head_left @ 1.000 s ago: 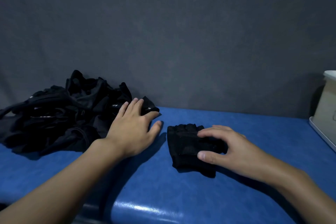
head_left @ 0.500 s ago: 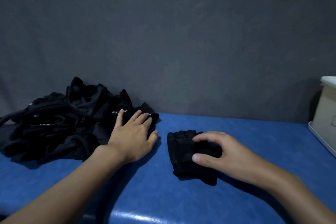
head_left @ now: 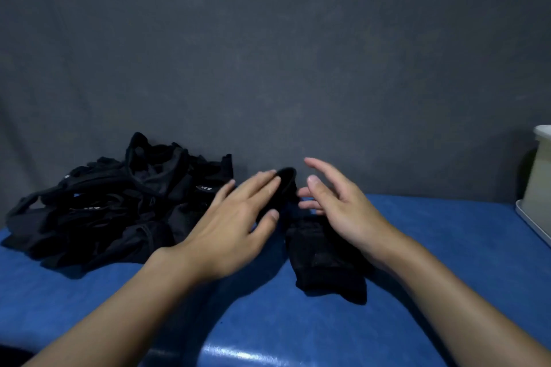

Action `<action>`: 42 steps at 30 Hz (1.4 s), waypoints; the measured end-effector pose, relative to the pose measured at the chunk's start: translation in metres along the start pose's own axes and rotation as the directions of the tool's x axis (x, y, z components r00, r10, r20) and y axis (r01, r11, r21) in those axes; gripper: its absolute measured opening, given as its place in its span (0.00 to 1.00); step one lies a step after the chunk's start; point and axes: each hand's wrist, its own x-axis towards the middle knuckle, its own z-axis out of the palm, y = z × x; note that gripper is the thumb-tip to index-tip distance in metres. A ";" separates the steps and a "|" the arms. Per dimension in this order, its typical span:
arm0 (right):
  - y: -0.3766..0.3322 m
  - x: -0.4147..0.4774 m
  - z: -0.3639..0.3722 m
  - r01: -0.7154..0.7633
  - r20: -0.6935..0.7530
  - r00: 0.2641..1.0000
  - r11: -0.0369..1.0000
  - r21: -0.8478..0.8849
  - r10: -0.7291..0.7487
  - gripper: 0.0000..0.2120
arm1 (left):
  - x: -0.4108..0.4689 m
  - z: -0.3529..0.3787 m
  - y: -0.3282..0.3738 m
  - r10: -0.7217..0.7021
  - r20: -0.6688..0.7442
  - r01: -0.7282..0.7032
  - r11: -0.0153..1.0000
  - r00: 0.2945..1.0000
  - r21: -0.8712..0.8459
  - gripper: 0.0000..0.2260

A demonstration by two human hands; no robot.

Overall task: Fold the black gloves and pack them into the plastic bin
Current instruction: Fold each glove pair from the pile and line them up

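You're early in this one, as far as I can tell. Your left hand (head_left: 238, 217) is blurred, fingers stretched out, with a black glove (head_left: 284, 185) pinched between thumb and fingers and held up off the blue table (head_left: 447, 247). Your right hand (head_left: 337, 205) is just across from it, open wide with the fingers spread and gripping nothing, though its heel seems to rest on the folded glove (head_left: 325, 265) lying right below it. So my guess is one glove is folded and the second of the pair is only now coming over to meet it.

What's left looks like most of the job. The pile of gloves (head_left: 113, 205) sits just beyond your left wrist, out to that hand's far side, and it's a big tangled heap, so plenty more folding there. The plastic bin (head_left: 539, 188) is way off past your right hand at the edge of the view, well apart from both gloves, and I can't see inside it, so no idea if anything's packed yet. Nothing in your hands is heading that way yet.
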 end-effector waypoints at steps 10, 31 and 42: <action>0.007 0.010 0.020 -0.035 -0.094 0.995 0.998 -0.043 0.031 0.08 | -0.019 0.002 -0.006 0.024 0.030 -0.020 0.990 0.999 -0.143 0.20; -0.016 -0.029 0.008 0.294 -0.061 0.952 0.953 -0.070 -0.298 0.18 | 0.014 -0.015 0.064 -0.400 0.053 0.147 0.208 0.915 -0.967 0.13; -0.012 -0.026 0.004 0.248 -0.163 0.955 0.968 -0.025 -0.249 0.20 | 0.009 -0.013 0.049 -0.520 0.042 0.130 0.133 0.853 -0.983 0.10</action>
